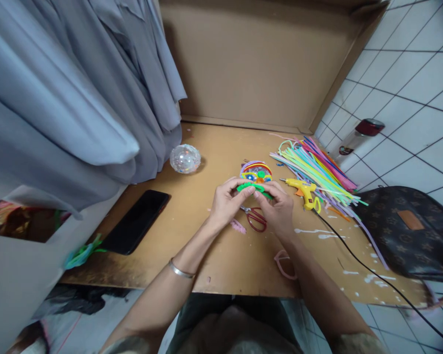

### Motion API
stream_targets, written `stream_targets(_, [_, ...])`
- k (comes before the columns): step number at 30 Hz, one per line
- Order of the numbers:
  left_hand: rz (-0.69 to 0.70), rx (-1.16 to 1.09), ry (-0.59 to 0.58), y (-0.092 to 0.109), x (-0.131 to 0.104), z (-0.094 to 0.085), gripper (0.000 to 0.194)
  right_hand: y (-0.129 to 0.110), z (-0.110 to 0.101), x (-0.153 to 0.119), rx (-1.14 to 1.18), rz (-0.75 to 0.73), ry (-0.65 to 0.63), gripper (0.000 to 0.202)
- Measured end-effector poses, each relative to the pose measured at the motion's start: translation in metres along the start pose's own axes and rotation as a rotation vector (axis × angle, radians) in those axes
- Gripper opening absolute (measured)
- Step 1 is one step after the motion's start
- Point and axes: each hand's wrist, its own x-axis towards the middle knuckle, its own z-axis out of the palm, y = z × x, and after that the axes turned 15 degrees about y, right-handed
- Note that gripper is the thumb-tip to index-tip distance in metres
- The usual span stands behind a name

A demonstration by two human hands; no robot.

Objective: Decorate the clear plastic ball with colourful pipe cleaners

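Between my left hand (227,198) and my right hand (278,204) is a bent piece of green pipe cleaner (251,187). Both hands pinch it with thumb and fingers, one at each end. Just behind them sits a clear ball decorated with coloured pipe cleaners (256,170); its lower part is hidden by the hands. Under the hands lie red-handled scissors (256,220), partly covered. A short pink fuzzy piece (238,225) rests beside the scissors. Near my right forearm lies a pink pipe cleaner loop (285,265), partly hidden by the arm.
A yellow glue gun (304,191) with a black cord lies right, before a pile of pipe cleaners (317,167). A dark bag (409,231) and a bottle (358,140) stand at the right. Leftward are a clear ball (185,159), a phone (136,222) and a grey curtain (96,98).
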Motion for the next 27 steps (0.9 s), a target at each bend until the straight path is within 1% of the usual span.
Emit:
stream_targets(5, [0.092, 0.016, 0.014, 0.0034, 0.0003, 0.0008, 0.024, 0.0015, 0.0009, -0.001, 0.019, 0.017, 0.029, 0.01])
stream_targets(9, [0.116, 0.016, 0.021, 0.0042, 0.0003, 0.0009, 0.022, 0.0028, 0.0016, -0.0012, 0.023, 0.023, 0.034, 0.009])
stream_targets(17, [0.082, -0.011, 0.011, 0.0049, 0.0002, 0.0003, 0.015, 0.0032, -0.0006, 0.0002, 0.019, 0.009, 0.002, 0.008])
stream_targets(27, [0.062, -0.022, 0.033, 0.005, -0.0002, 0.0013, 0.016, 0.0044, 0.0013, -0.0009, 0.021, 0.0, 0.01, 0.007])
